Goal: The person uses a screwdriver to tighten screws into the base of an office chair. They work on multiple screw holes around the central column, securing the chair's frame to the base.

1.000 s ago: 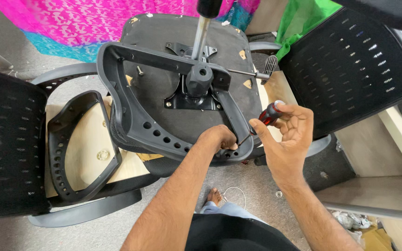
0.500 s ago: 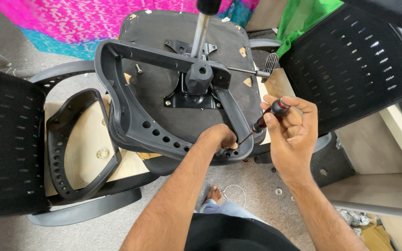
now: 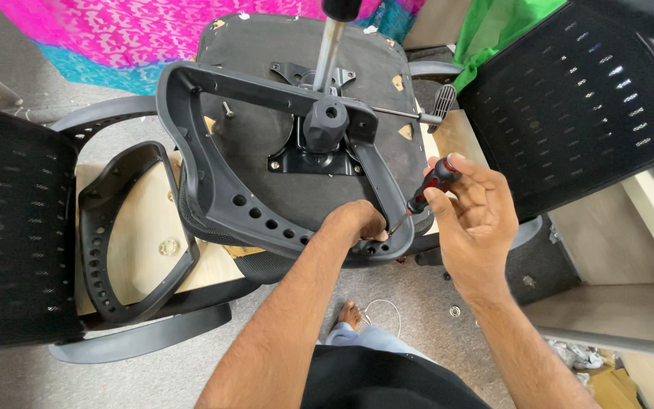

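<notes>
At the near edge of the upturned office chair seat [image 3: 297,83], the right hand [image 3: 471,220] is closed around a screwdriver [image 3: 427,189] with a red and black handle, thumb and fingers wrapped on the grip and the thin shaft slanting down and left toward the black plastic frame [image 3: 228,204]. The tilt seems to suit the spot: the tip lands at the frame's lower curve, just beside the left hand [image 3: 353,223], so the tool comes in from the side rather than from straight above.

The left hand is curled over that same curve of the frame, fingers tucked under or into it (whether they pinch a screw or only steady the part cannot be told, since the fingertips are hidden). It looks to be bracing the frame where the screwdriver tip meets it.

Outward from there, the frame loops around the seat's underside, with a row of round holes along its lower arc. In the middle sits a black metal mounting plate [image 3: 313,155] with a round hub, and a grey metal column [image 3: 329,49] rises from it toward the camera. A lever with a ribbed paddle [image 3: 443,98] sticks out to the right.

A second loop-shaped frame [image 3: 115,250] lies to the left on a light wooden board [image 3: 145,235]. Black mesh chair backs stand at the far left [image 3: 9,227] and upper right [image 3: 577,98], and bright pink cloth [image 3: 100,30] lies beyond.
</notes>
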